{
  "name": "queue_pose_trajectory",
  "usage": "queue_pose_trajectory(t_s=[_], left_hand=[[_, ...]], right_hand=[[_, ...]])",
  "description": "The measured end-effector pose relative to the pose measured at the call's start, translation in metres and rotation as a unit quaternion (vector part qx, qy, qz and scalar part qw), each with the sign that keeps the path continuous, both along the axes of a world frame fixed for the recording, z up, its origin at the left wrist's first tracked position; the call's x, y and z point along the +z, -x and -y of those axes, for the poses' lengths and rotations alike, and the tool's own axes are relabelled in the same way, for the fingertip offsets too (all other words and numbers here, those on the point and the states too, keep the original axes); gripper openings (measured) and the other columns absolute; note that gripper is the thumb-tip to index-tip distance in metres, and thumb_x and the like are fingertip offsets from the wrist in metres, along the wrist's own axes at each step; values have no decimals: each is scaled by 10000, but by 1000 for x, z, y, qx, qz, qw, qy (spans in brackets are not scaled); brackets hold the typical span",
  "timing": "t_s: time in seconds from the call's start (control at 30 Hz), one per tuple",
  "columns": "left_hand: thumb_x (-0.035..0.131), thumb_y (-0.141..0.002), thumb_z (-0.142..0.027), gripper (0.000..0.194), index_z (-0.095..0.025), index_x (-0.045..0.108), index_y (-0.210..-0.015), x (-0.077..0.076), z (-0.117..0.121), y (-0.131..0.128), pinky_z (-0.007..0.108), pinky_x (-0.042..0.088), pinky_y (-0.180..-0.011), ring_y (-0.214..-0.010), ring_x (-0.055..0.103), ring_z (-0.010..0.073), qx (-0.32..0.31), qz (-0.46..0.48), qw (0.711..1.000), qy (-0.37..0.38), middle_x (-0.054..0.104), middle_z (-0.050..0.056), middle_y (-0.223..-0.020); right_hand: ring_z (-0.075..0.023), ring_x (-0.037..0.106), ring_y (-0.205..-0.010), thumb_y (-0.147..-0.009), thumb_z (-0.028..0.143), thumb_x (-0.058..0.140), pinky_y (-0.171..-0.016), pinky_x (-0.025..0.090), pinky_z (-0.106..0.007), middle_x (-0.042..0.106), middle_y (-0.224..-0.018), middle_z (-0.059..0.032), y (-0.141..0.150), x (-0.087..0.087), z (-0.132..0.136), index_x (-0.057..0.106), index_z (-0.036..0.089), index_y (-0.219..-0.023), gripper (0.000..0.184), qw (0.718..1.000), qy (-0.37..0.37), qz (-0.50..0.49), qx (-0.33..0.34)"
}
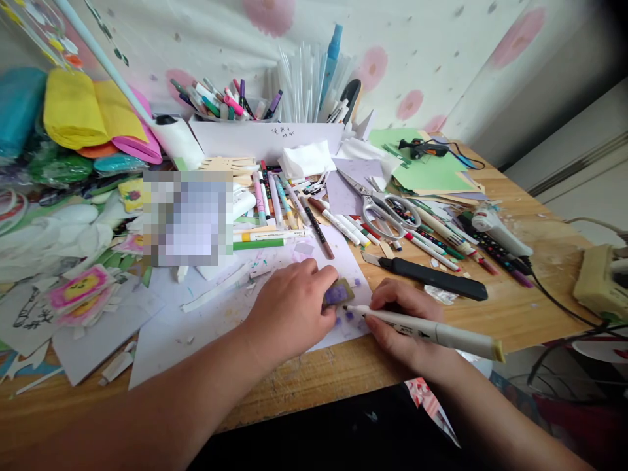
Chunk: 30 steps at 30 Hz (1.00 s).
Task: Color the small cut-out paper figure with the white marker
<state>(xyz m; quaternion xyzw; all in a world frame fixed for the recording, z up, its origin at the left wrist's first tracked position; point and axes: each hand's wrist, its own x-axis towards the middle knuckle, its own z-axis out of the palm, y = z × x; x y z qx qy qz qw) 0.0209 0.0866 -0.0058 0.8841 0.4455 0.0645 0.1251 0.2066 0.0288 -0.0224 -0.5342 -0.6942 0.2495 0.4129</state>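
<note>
Marker (pixel 441 331), smooth and thick-barrelled, sits slantwise in my curled right hand (pixel 407 320), tip right by the flat, purple-smudged piece (pixel 337 294) my left hand (pixel 293 304) pinches, palm down, over scrap-strewn paper (pixel 169 327)!

Bare at the left hand (pixel 293 302) and the left forearm (pixel 196 386), toward half past seven; bare likewise at the right hand (pixel 415 303) and the right forearm (pixel 495 396), toward half past four. Dressed at six o'clock in black cloth (pixel 294 435), with a small whitish mark (pixel 371 417) toward half past five.
</note>
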Motion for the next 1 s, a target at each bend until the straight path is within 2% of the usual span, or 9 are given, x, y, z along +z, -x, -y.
queue_pose_trajectory(t_s=[0.5, 0.63, 0.77, 0.9, 1.0], left_hand=[[561, -727, -253, 214, -244, 570, -941, -1, -2, -1, 350, 447, -703, -817, 566, 239, 6, 11, 1000, 12, 556, 30, -844], [567, -727, -255, 238, -247, 582, -964, -1, -2, 0, 348, 444, -717, -822, 566, 234, 3, 13, 1000, 16, 563, 31, -852], [558, -738, -257, 250, -246, 593, -985, 0, -2, 1, 354, 449, -707, -813, 571, 235, 3, 14, 1000, 21, 573, 35, -858], [572, -729, -255, 271, -253, 606, -998, 0, -2, 0, 356, 457, -702, -814, 577, 238, 9, 16, 999, 26, 580, 35, -867], [585, -718, -242, 288, -255, 614, -1004, 3, -3, 1, 360, 466, -705, -801, 580, 232, 10, 32, 999, 37, 580, 32, -867]], right_hand=[[-136, 504, -562, -758, 237, 632, -506, 383, -267, 560, -647, 8, -4, -1, 1, 545, 215, -706, 104, 1000, 13, -17, 5], [-141, 485, -555, -742, 258, 661, -488, 367, -270, 545, -633, 11, -10, -8, 2, 554, 225, -697, 121, 991, 31, -130, -31], [-116, 406, -474, -728, 284, 701, -425, 295, -252, 497, -574, 38, -13, -18, 1, 557, 233, -703, 155, 954, 46, -279, -98], [-94, 372, -431, -713, 281, 749, -390, 251, -233, 470, -537, 54, -11, -21, -1, 564, 224, -702, 194, 944, 84, -291, -131], [-81, 376, -411, -688, 279, 775, -371, 258, -218, 464, -513, 63, -8, -18, -4, 564, 214, -683, 221, 931, 93, -329, -129]])
